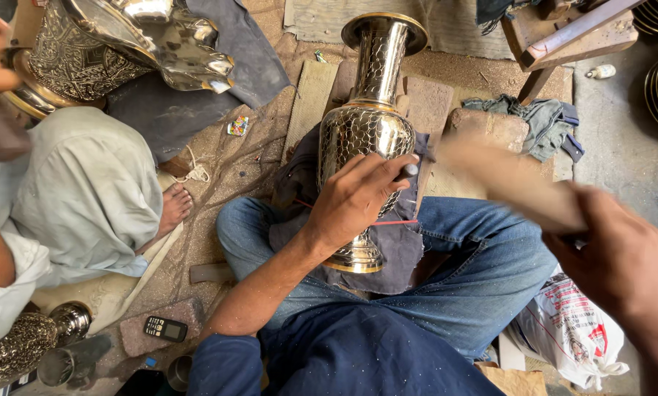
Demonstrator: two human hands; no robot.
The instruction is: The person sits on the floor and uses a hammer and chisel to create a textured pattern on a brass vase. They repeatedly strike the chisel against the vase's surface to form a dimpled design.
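A tall brass vase (369, 125) with a hammered, scaled pattern lies tilted across my lap on a dark cloth (395, 246), its flared mouth pointing away from me. My left hand (358, 198) rests on the vase's belly and pinches a small metal punch (411, 170) against it. My right hand (622, 264) is raised at the right and grips a wooden mallet (508, 180), which is blurred by motion above and to the right of the vase.
Another person in pale clothes sits at the left, a bare foot (173, 209) on the mat, working an engraved brass piece (109, 44). A small phone (164, 328) lies on the floor. A plastic bag (574, 330) sits at my right knee; a wooden stool (563, 37) stands behind.
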